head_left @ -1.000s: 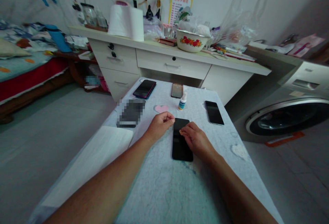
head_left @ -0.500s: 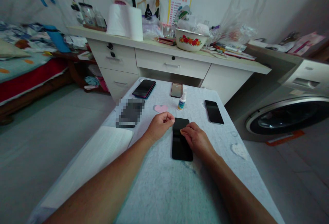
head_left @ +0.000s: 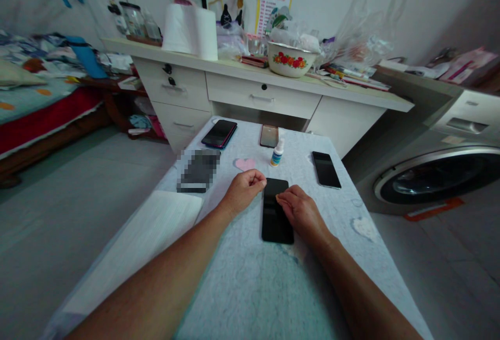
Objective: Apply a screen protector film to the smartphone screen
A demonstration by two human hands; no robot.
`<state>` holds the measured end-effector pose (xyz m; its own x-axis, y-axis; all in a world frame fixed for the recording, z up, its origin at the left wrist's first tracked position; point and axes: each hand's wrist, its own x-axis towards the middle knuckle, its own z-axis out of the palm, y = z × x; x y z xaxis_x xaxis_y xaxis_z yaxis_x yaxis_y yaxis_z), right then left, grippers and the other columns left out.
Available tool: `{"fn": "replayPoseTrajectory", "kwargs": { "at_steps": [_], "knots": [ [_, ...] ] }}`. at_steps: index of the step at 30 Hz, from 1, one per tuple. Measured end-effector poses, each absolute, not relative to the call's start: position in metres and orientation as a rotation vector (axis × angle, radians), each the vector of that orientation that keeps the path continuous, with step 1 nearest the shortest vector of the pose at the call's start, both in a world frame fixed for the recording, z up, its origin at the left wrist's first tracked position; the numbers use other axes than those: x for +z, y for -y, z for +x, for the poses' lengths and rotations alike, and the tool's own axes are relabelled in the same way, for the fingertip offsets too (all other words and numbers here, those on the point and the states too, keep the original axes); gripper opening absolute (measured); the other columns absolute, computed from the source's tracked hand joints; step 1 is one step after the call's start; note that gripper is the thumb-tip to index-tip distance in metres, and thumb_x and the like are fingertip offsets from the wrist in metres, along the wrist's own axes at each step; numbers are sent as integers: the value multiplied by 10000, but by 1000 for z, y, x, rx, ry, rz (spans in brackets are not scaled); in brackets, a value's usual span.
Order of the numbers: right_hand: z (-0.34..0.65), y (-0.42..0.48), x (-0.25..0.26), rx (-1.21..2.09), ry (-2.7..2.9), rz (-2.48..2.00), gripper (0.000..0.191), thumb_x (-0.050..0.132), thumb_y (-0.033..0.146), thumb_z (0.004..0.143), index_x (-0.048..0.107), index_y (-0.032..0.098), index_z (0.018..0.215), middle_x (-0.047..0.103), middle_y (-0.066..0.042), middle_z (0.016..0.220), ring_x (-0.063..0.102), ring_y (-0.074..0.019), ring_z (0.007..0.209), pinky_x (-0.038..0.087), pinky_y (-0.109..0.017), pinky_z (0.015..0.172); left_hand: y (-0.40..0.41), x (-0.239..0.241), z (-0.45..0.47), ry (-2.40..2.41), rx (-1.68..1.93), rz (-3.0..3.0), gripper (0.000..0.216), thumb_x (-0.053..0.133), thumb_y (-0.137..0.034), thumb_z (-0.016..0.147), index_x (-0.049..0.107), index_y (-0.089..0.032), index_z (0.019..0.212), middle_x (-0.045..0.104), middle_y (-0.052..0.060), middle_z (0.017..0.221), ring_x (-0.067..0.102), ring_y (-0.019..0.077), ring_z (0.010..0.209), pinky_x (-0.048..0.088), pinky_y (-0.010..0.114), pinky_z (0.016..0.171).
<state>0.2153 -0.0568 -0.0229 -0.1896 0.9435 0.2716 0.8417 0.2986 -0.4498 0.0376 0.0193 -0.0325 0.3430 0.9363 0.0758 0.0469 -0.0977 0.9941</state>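
A black phone (head_left: 275,215) lies face up on the cloth-covered table (head_left: 250,277), straight in front of me. My left hand (head_left: 244,190) is curled into a loose fist at the phone's upper left corner, thumb and forefinger pinched at its edge. My right hand (head_left: 299,210) rests on the screen's right side with fingers bent and fingertips pressed on the glass; whether anything lies under them is hidden. Just beyond stand a small white dropper bottle (head_left: 277,153) and a pink heart-shaped pad (head_left: 245,164).
Three more phones lie further out: a dark one with a red edge (head_left: 219,134), a brownish one (head_left: 269,136), a black one (head_left: 326,170) at right. A blurred-out dark item (head_left: 197,171) and white sheet (head_left: 156,225) lie left. Desk (head_left: 265,98) ahead, washing machine (head_left: 437,173) right, bed (head_left: 35,105) left.
Hardly anything has moved. My right hand's fingertips have shifted slightly on the phone's screen; my left hand keeps its place at the corner.
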Motion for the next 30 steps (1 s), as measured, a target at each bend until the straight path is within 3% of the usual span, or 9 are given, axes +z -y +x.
{"fn": "replayPoseTrajectory", "kwargs": {
  "at_steps": [10, 30],
  "knots": [
    [208, 63, -24, 347, 2177, -1484, 226, 464, 186, 942, 687, 216, 930, 602, -63, 969, 595, -154, 822, 502, -263, 771, -18, -33, 38, -996, 1019, 1510, 114, 582, -272, 741, 591, -159, 738, 499, -50, 579, 460, 95, 545, 357, 220, 549],
    [236, 47, -28, 177, 2002, -1668, 212, 500, 226, 931, 704, 173, 951, 617, -64, 923, 618, -160, 815, 495, -281, 777, -22, -41, 38, -1158, 1056, 1759, 70, 552, -162, 732, 621, -176, 733, 604, -10, 678, 555, 135, 659, 411, 241, 636]
  ]
}}
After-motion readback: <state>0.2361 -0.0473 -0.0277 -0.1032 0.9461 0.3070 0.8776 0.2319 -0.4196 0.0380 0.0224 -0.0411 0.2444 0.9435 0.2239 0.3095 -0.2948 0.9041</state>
